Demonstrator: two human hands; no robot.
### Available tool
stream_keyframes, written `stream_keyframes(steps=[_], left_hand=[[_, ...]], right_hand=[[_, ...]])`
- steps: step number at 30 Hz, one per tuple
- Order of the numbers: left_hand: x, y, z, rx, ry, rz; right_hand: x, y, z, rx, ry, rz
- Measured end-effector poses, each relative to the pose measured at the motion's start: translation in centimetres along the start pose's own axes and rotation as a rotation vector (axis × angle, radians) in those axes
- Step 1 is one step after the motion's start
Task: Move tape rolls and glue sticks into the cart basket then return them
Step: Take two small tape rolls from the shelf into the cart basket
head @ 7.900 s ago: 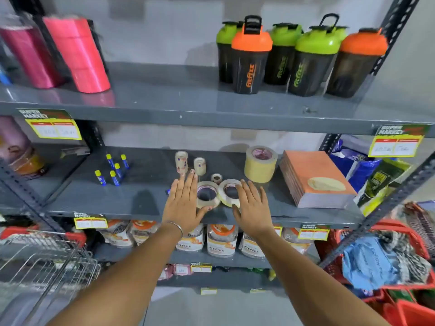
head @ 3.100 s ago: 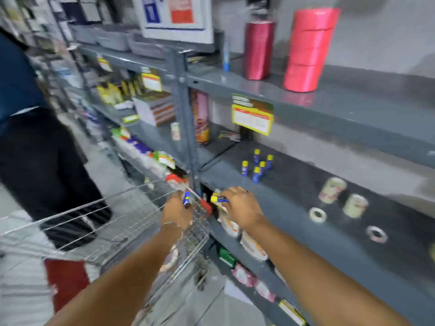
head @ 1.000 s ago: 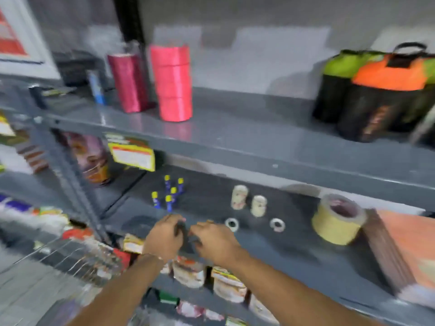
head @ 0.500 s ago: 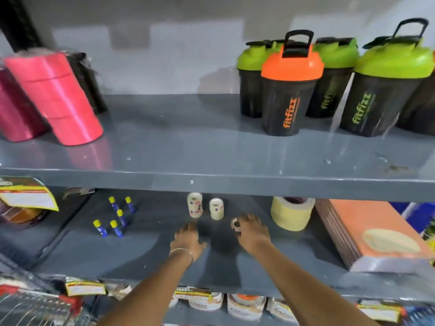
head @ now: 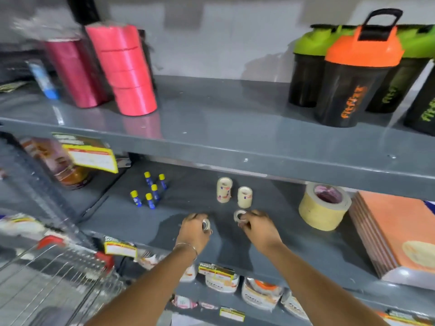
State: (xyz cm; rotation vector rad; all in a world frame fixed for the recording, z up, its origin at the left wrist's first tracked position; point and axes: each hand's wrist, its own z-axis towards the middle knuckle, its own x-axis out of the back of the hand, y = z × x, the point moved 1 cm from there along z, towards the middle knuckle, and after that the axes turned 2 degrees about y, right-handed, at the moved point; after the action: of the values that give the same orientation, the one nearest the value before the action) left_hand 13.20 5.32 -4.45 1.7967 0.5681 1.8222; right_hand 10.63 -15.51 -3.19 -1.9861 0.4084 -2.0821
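Over the middle grey shelf (head: pixel 306 245), my left hand (head: pixel 194 231) is closed around a small clear tape roll (head: pixel 206 224). My right hand (head: pixel 257 228) grips another small tape roll (head: pixel 239 215) at its fingertips. Just behind my hands stand two small stacks of cream tape rolls (head: pixel 224 189) (head: pixel 244 196). A wide beige masking tape roll (head: pixel 323 209) lies further right. Several blue glue sticks with yellow caps (head: pixel 150 191) stand upright at the shelf's back left. The wire cart basket (head: pixel 54 276) is at the lower left.
Orange flat packs (head: pixel 395 231) lie at the shelf's right end. On the upper shelf stand pink ribbon rolls (head: pixel 124 69) on the left and shaker bottles (head: pixel 355 74) on the right. Jars (head: pixel 259 292) fill the shelf below. Yellow price tags (head: pixel 91 156) hang on the shelf edges.
The view has swung back left and down a little. Both hands have closed on small tape rolls lying on the middle shelf and drawn slightly toward the shelf's front.
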Motion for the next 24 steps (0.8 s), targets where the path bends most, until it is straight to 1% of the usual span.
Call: stream_keyframes(steps=[1, 3, 5, 7, 10, 14, 17, 18, 21, 24], left_hand=[[1.2, -0.9, -0.7, 0.002, 0.033, -0.013], [4.3, -3.3, -2.3, -0.003, 0.092, 0.042], [7.9, -6.3, -4.4, 0.061, 0.133, 0.083], [11.8, -9.8, -7.1, 0.134, 0.209, 0.125], [18.2, -15.7, -12.3, 0.27, 0.313, 0.204], [24.5, -25.1, -19.8, 0.543, 0.427, 0.169], [26.3, -32.8, -24.0, 0.693, 0.421, 0.122], [26.3, -35.5, -24.9, 0.731, 0.405, 0.112], [25.6, -43.0, -26.5, 0.838, 0.3, 0.071], [23.3, -49.4, -27.1, 0.919, 0.248, 0.027]], right_hand=[[0.0, -1.7, -0.1, 0.056, 0.003, 0.026], [-0.1, -5.9, -0.4, 0.18, -0.007, 0.063], [-0.9, -10.9, -0.7, 0.324, -0.017, 0.093], [-2.0, -16.2, -1.3, 0.445, -0.04, 0.13], [-4.5, -24.9, -3.4, 0.599, -0.136, 0.191], [-9.0, -35.9, -6.5, 0.805, -0.318, 0.19], [-14.2, -43.6, -8.1, 0.941, -0.492, 0.087], [-16.3, -46.0, -8.4, 0.956, -0.538, 0.049], [-23.7, -51.8, -8.3, 0.953, -0.701, -0.08], [-31.1, -55.5, -7.2, 0.938, -0.82, -0.228]])
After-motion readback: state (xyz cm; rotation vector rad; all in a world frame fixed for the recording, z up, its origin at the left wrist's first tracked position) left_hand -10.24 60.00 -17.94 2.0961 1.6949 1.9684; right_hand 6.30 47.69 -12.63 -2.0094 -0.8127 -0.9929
